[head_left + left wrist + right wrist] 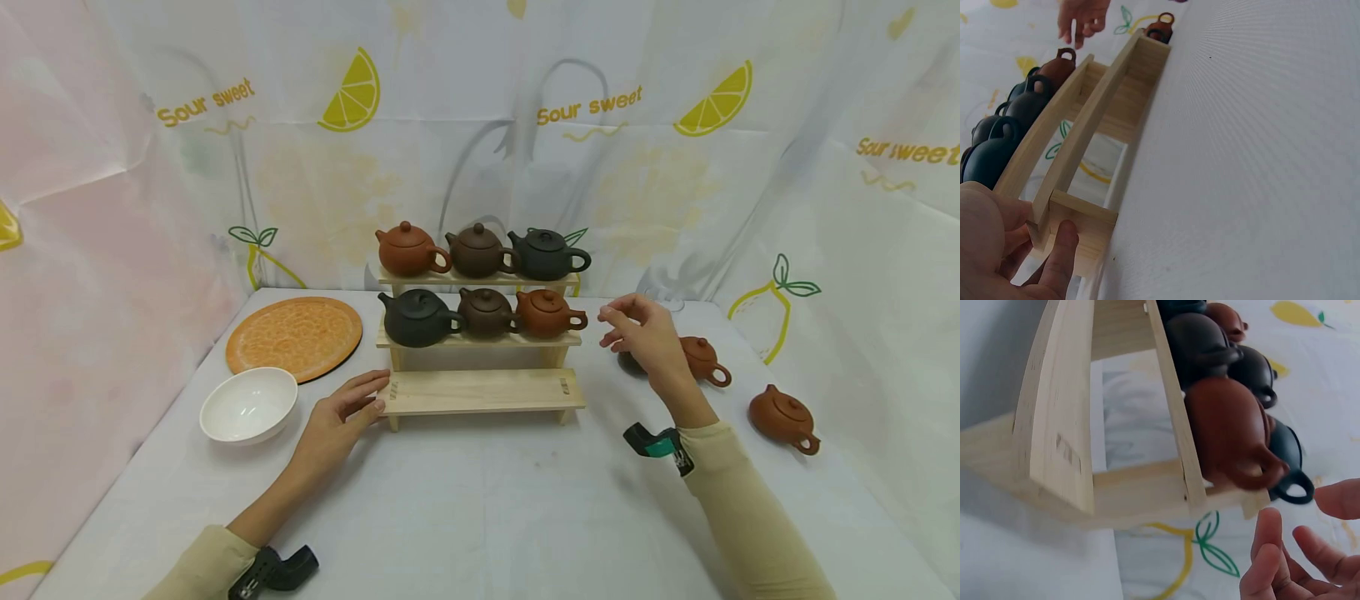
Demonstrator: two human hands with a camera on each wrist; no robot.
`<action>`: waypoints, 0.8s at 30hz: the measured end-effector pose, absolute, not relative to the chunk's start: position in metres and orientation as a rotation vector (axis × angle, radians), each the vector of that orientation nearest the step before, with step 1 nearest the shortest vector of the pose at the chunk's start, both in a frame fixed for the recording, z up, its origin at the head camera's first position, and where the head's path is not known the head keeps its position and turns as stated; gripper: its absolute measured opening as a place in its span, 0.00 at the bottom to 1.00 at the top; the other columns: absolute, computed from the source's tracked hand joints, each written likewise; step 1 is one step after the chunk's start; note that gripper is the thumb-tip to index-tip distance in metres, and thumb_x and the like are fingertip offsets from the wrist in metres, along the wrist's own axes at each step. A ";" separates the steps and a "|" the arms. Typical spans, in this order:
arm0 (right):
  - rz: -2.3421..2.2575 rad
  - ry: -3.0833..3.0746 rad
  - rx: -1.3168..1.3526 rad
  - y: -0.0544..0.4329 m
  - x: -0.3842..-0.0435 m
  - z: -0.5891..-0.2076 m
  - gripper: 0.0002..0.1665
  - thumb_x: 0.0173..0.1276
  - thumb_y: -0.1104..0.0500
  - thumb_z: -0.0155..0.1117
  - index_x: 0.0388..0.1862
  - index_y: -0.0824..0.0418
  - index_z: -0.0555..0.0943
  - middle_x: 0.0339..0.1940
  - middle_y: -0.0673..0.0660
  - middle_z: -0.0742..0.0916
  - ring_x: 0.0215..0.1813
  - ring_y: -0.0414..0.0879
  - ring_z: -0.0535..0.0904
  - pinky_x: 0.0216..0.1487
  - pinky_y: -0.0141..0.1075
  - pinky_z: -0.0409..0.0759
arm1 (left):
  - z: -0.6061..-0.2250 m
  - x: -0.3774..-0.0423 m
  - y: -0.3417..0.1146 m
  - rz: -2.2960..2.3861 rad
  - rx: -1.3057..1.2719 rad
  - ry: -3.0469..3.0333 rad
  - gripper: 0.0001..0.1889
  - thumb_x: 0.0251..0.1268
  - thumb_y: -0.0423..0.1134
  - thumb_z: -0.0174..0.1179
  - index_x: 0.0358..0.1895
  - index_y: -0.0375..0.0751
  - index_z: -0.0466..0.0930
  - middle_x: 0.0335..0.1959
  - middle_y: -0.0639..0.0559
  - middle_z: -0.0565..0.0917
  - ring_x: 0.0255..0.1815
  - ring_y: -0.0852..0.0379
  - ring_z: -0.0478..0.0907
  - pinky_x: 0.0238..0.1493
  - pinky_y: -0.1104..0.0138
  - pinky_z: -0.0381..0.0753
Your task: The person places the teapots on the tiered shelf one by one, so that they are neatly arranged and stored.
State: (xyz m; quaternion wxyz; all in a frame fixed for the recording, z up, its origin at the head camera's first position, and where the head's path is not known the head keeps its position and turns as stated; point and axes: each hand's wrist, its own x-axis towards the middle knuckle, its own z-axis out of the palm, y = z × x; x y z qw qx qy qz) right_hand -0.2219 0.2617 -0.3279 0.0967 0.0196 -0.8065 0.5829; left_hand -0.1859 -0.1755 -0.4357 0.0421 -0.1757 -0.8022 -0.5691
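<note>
My left hand holds the left end of a three-tier wooden stand at its lowest shelf, with the thumb against the end support in the left wrist view. Two upper tiers carry teapots. On the middle tier are a black teapot, a dark brown teapot and a reddish-brown teapot. Above them stand a reddish teapot, a brown teapot and a black teapot. Just right of the middle tier's reddish-brown teapot hovers my right hand, fingers loosely bent around nothing.
At the left, a white bowl stands in front of a round orange pizza-patterned mat. On the right lie a reddish teapot, another reddish teapot and a dark object mostly hidden behind my right hand. A printed cloth hangs behind.
</note>
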 end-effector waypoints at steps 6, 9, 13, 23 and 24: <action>1.687 -2.408 0.043 0.293 -0.207 -0.326 0.21 0.80 0.56 0.62 0.56 0.75 0.76 0.41 0.48 0.87 0.32 0.43 0.86 0.36 0.31 0.85 | -0.436 -0.186 -0.175 -1.731 -0.529 -2.463 0.22 0.79 0.38 0.62 0.70 0.35 0.78 0.74 0.45 0.72 0.69 0.45 0.74 0.60 0.77 0.75; 1.660 -2.421 0.035 0.310 -0.198 -0.326 0.20 0.80 0.57 0.62 0.56 0.74 0.76 0.39 0.42 0.88 0.32 0.42 0.86 0.35 0.31 0.85 | -0.436 -0.186 -0.175 -1.728 -0.533 -2.461 0.22 0.78 0.38 0.62 0.70 0.35 0.78 0.74 0.45 0.72 0.69 0.44 0.74 0.60 0.77 0.75; 1.671 -2.409 -0.020 0.333 -0.186 -0.327 0.17 0.79 0.57 0.63 0.54 0.70 0.78 0.35 0.42 0.88 0.31 0.42 0.86 0.34 0.30 0.86 | -0.437 -0.187 -0.175 -1.720 -0.542 -2.458 0.21 0.79 0.38 0.62 0.70 0.35 0.78 0.74 0.44 0.72 0.70 0.45 0.73 0.60 0.77 0.74; 1.486 -2.448 -0.351 0.392 -0.154 -0.341 0.17 0.81 0.50 0.61 0.55 0.63 0.80 0.33 0.32 0.85 0.33 0.38 0.86 0.35 0.28 0.85 | -0.437 -0.187 -0.176 -1.726 -0.546 -2.455 0.22 0.78 0.38 0.62 0.70 0.35 0.78 0.74 0.44 0.73 0.67 0.43 0.75 0.59 0.77 0.75; 1.502 -2.435 -0.380 0.399 -0.151 -0.343 0.13 0.80 0.51 0.61 0.52 0.58 0.82 0.32 0.32 0.85 0.32 0.38 0.86 0.35 0.27 0.85 | -0.437 -0.187 -0.176 -1.728 -0.544 -2.452 0.22 0.78 0.38 0.62 0.70 0.35 0.78 0.74 0.44 0.73 0.67 0.44 0.75 0.59 0.77 0.75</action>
